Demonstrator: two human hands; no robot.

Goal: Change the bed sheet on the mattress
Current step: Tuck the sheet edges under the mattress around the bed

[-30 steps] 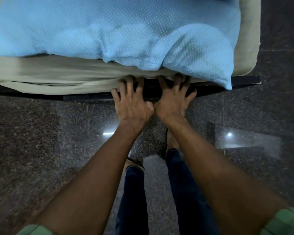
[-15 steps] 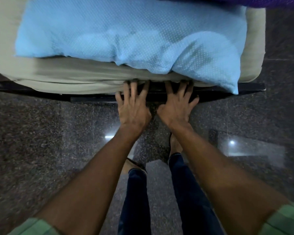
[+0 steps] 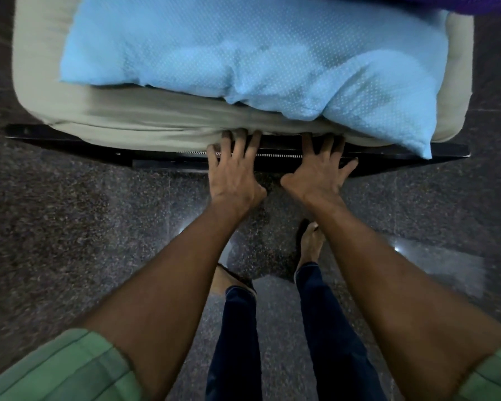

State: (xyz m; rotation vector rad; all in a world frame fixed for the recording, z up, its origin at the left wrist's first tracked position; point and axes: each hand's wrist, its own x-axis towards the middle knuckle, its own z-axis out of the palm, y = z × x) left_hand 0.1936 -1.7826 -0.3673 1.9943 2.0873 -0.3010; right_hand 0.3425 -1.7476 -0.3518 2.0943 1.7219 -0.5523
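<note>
Beige cotton, the bed sheet point(image 3: 145, 117), is lying stretched over the mattress point(image 3: 457, 68) in the head view, filling the frame from ten o'clock across to two, with a pale blue dotted pillow point(image 3: 243, 53) sitting on top toward twelve and its corner drooping over the near edge at about two o'clock. Both hands are working at the near edge, just above centre: the left hand point(image 3: 232, 175) and the right hand point(image 3: 321, 175) are lying flat, fingers straight and spread, fingertips disappearing under the sheet's hem above the dark bed frame point(image 3: 70, 137); neither is holding anything. Compared with a second ago, they are sitting well apart instead of thumb to thumb, and the frame's pale ribbed strip is now showing between them. To me that reads as the hem being tucked in and the tuck being spread sideways, so this end of the bed looks nearly finished. A purple cloth point(image 3: 446, 2) is peeking in at one o'clock. Speckled dark floor point(image 3: 70, 241) is gleaming from three round to nine.
</note>
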